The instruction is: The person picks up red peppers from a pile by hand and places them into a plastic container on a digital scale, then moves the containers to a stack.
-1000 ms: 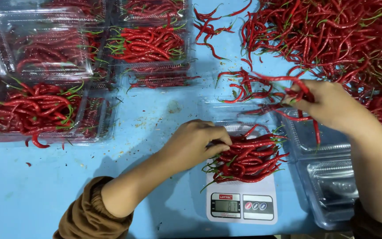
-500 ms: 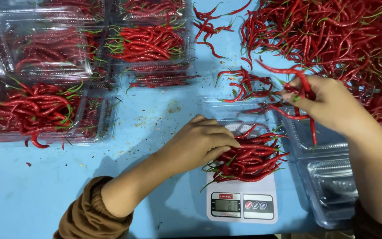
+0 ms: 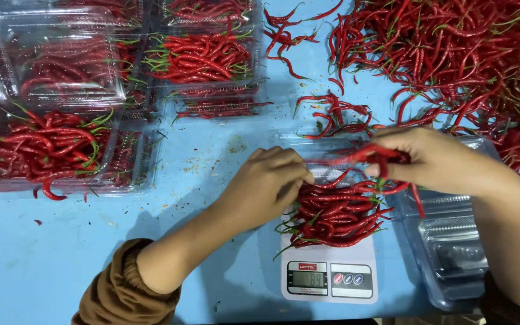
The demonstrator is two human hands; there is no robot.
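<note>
Resting on the near edge of a heap of red chillies [image 3: 335, 213], the left hand [image 3: 269, 183] has its fingers curled down onto the peppers; whether it actually pinches any is hard to tell from this angle. The heap sits in a clear tray on a small white kitchen scale [image 3: 330, 278], display facing the wearer.

Right hand [image 3: 431, 159] hovers just above and right of the heap, fingers closed on a small bunch of chillies [image 3: 386, 162], a few dangling below the palm.

Blue table [image 3: 43, 253] underneath. A stack of empty clear clamshell trays [image 3: 452, 250] lies just right of the scale, under the right forearm. Large loose pile of chillies [image 3: 452, 54] fills the upper right; a small scatter [image 3: 335, 117] lies between it and the scale. Filled clamshell boxes [image 3: 55, 150] line the left and top, some lids shut, some open. Brown cuffed sleeve [image 3: 118, 292] on the left arm.
</note>
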